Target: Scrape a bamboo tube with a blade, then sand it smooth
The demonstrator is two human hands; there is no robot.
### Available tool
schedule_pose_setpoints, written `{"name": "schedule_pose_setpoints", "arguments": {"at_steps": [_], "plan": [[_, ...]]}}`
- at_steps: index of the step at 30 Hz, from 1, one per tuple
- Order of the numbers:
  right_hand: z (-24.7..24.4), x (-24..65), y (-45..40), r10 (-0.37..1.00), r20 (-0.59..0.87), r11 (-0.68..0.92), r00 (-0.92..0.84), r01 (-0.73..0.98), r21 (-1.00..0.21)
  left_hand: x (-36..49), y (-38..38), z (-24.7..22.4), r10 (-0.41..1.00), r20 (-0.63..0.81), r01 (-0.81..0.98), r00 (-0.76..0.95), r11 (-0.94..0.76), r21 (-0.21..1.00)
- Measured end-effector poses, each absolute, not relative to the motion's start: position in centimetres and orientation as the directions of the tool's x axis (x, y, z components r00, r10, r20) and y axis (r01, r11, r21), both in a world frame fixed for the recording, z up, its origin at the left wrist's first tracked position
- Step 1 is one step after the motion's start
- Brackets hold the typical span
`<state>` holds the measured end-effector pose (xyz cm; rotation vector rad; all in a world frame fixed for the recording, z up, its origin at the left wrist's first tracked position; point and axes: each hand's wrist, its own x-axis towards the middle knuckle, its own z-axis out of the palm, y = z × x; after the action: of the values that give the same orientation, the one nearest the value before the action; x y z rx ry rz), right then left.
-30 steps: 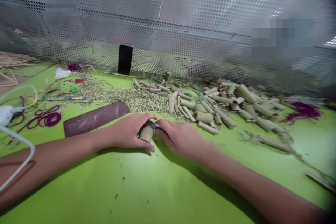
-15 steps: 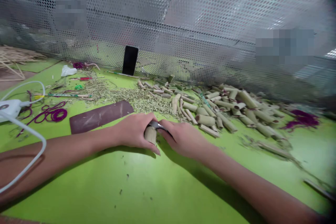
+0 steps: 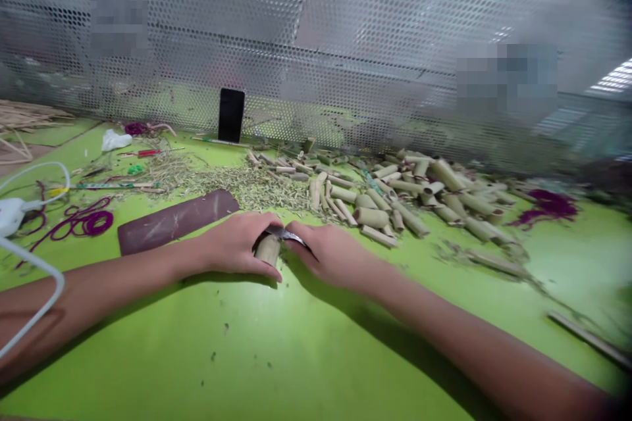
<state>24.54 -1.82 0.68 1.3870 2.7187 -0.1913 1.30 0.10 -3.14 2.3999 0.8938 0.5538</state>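
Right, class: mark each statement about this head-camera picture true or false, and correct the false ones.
The left hand holds a short bamboo tube. True.
The right hand holds scissors. False: it holds a small blade over the tube.
A black phone stands upright by the perforated metal screen. True.
The brown sanding strip lies to the right of the hands. False: it lies to their left.
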Motion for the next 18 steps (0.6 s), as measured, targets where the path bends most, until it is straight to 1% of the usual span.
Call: {"name": "schedule_pose_setpoints", "arguments": {"at_steps": [10,13,18], "plan": [[0.72,25.32,-1.98,0.767,-0.149,0.611,-0.625,0.781,-0.13,0.77,0.67,-3.17,0.605,0.204,0.409,0.77,-0.713,0.569],[0.74,25.5,-2.19,0.759,-0.156,0.617,-0.632,0.775,-0.139,0.66,0.71,-3.33,0.607,0.209,0.404,0.767,-0.71,0.577],[0.45,25.09,-2.2,0.817,-0.104,0.563,-0.567,0.824,-0.062,0.73,0.42,-3.19,0.654,0.202,0.426,0.729,-0.665,0.613]]}}
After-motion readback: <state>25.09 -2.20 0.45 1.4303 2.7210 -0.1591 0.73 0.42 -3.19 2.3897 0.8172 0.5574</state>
